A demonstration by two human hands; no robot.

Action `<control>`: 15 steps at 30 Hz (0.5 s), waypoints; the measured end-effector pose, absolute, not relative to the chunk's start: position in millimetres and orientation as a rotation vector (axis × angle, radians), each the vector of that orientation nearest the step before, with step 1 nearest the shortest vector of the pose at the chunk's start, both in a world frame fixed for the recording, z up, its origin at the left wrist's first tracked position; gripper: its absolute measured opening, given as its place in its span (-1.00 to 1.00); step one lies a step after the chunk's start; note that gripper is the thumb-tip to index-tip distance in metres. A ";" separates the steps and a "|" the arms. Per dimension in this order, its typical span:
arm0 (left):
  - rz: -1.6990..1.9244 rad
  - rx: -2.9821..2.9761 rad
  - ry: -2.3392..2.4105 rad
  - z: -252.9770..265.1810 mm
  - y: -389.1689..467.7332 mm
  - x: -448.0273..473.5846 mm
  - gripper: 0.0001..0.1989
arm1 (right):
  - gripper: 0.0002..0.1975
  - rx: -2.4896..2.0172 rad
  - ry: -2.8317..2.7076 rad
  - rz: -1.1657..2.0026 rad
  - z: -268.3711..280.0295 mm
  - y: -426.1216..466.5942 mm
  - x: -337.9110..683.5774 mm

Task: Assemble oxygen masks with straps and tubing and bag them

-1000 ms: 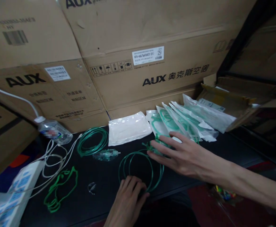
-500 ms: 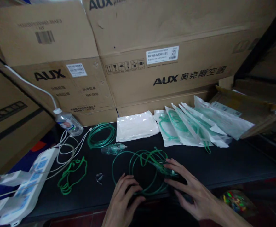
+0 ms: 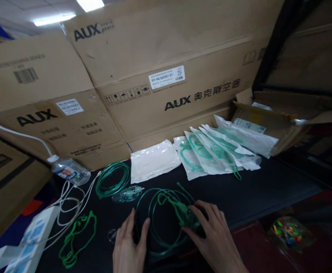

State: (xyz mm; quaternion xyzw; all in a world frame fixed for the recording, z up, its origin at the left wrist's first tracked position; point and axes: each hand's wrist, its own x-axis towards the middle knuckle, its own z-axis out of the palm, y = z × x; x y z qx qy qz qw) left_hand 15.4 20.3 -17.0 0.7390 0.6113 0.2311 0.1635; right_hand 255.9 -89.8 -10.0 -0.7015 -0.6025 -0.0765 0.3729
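Note:
A loose coil of clear green tubing lies on the black surface in front of me. At its right side is a clear green oxygen mask with a green elastic strap. My right hand has its thumb and fingers around the mask, partly covering it. My left hand is at the coil's left edge, thumb and forefinger apart, with the tubing passing between them. Beyond lie a second green tubing coil and another clear mask. A loose green elastic strap rests at the left.
White packet and several bagged mask sets line the back, before large cardboard boxes. An open carton stands at right. A plastic bottle, white cables and power strip occupy the left. Colourful small pieces sit lower right.
The view has turned right and tilted up. My left hand has opened its thumb and forefinger wider at the coil's left edge. My right hand has closed in around the mask.

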 end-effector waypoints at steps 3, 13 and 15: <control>0.581 2.073 1.641 -11.2 24.9 18.9 -0.36 | -0.84 -1.701 -1.487 -0.229 -8.8 -85.0 253.3; 0.553 2.459 1.567 13.5 37.3 56.7 -0.37 | -0.70 -1.499 -1.544 -0.111 -8.6 -95.6 258.8; 0.433 2.539 1.603 18.3 42.8 66.6 -0.34 | -0.70 -1.502 -1.505 -0.019 -6.8 -102.4 261.0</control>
